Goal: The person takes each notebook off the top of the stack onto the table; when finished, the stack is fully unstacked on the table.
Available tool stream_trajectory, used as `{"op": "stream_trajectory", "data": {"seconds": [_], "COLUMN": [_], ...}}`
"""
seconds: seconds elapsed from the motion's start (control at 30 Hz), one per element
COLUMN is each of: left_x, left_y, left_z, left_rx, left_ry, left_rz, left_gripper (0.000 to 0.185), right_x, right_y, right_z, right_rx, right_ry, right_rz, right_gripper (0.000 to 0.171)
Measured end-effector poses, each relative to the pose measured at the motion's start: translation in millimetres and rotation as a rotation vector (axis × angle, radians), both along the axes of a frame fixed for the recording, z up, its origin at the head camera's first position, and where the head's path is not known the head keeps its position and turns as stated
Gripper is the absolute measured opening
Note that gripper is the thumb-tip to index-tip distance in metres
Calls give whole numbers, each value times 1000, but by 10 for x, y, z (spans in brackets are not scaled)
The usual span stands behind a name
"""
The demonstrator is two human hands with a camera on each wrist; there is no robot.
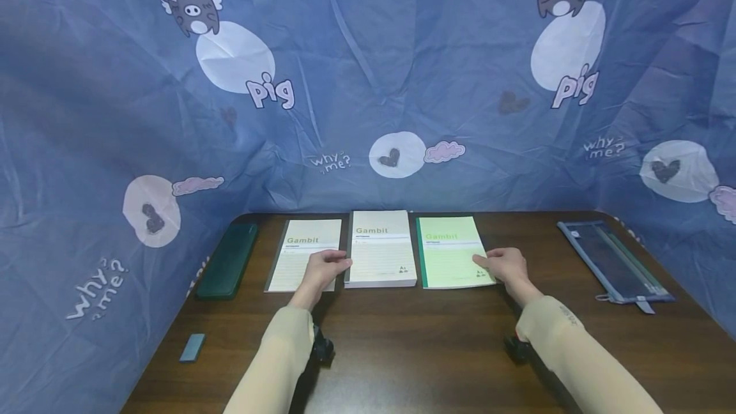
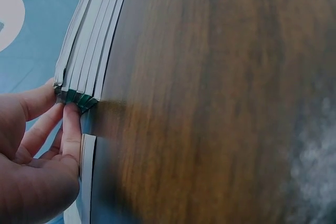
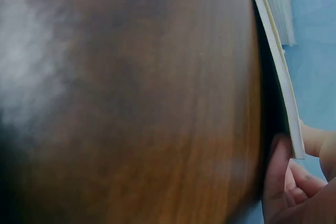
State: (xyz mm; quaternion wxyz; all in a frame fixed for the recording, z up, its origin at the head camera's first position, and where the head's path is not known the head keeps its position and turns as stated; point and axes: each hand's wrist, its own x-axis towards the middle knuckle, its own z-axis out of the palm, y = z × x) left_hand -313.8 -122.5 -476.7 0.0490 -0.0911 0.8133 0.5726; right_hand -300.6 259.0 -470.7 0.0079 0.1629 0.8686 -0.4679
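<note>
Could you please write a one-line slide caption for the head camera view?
Left hand touches the middle notebook stack; right hand touches the green notebook on a wooden table.

Green notebook (image 1: 451, 253), blue pig-print cloth (image 1: 368, 69)
</note>
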Motion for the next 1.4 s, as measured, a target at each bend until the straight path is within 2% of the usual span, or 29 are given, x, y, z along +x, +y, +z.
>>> {"op": "stream_trajectory", "data": {"seconds": [0.1,0.23,0.5,0.8,1.0,1.17,1.4], "left_x": [3,0,2,6,7,10,5], "left_y": [-1,-5,-7,-10,-3,-8,-3], "left_z": [2,-5,-1,-9,-2,6,-9], "left_rx": [2,-6,-8,-8,-10,-7,3], "left_ry": [1,0,3,6,6,9,4], "left_rz": [-2,-5,-6,-6,-6,-3,4], "left_gripper": [38,39,39,39,39,38,39], "right_x": [20,26,23,24,-9,-56,-115], "right_y": [-19,-34,-15,-2,-48,-150,-407], "right_z": [22,32,20,40,77,167,246], "right_rx": [118,196,212,208,251,194,79], "right_ry": [23,31,14,-21,-1,39,77], "right_rz": [6,0,-8,-13,-59,-46,52], "right_gripper": [55,47,39,41,41,45,53]}}
